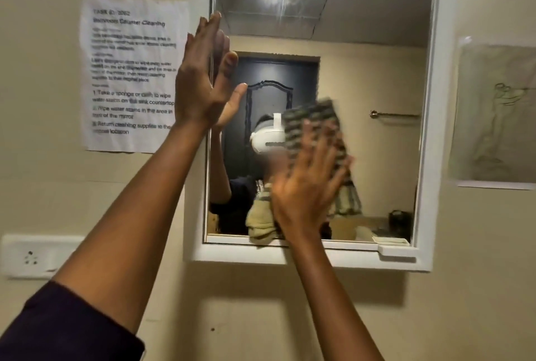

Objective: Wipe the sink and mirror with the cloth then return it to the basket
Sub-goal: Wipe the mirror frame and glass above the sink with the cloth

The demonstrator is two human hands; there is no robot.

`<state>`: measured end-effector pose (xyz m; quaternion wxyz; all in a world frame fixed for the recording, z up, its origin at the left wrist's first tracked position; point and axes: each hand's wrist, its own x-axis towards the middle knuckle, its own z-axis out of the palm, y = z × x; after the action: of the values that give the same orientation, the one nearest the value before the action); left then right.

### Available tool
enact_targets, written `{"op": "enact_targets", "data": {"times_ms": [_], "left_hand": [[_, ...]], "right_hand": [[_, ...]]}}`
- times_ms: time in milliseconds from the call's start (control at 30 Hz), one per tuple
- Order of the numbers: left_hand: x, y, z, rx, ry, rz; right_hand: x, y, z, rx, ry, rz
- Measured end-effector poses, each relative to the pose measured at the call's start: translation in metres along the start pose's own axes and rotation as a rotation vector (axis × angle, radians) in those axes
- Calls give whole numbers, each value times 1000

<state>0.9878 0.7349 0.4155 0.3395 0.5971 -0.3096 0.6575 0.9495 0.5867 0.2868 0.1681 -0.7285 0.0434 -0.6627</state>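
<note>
A white-framed mirror [377, 70] hangs on the beige wall in front of me. My right hand [307, 183] presses a yellowish cloth with dark stripes [261, 221] flat against the lower middle of the glass; the cloth is blurred and partly hidden under my fingers, and its reflection shows above them. My left hand [200, 76] rests open and flat on the mirror's left edge, fingers pointing up and holding nothing. The sink and the basket are out of view.
A printed task sheet [130, 76] is taped to the wall left of the mirror. A sketch on paper [496, 116] hangs to the right. A white socket plate [34, 256] sits low on the left. A small white ledge [397, 253] juts from the frame's bottom right.
</note>
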Motion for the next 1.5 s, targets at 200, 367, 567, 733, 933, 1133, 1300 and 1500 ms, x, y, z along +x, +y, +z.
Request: {"op": "enact_targets", "data": {"times_ms": [200,367,567,733,933,1133,1300,1500], "left_hand": [[2,1,-12,-142,-85,-118],[2,20,-25,-112,-196,-166],[-67,50,-28,1,-51,-57],[-120,35,-11,159,14,-108],[-156,-73,41,487,-168,-251],[-163,-132,64,526,-334,-296],[-165,-127,70,525,-338,-281],[-168,-119,70,477,-305,-229]], "right_hand": [[-16,-79,35,82,-184,-385],[-72,-64,30,81,-351,-548],[-95,44,-4,-50,-387,-746],[-82,119,-39,-128,-205,-264],[-97,49,-19,-104,-271,-239],[-56,84,-45,29,-396,-421],[-2,159,-66,-100,32,228],[50,144,-68,99,128,221]]}}
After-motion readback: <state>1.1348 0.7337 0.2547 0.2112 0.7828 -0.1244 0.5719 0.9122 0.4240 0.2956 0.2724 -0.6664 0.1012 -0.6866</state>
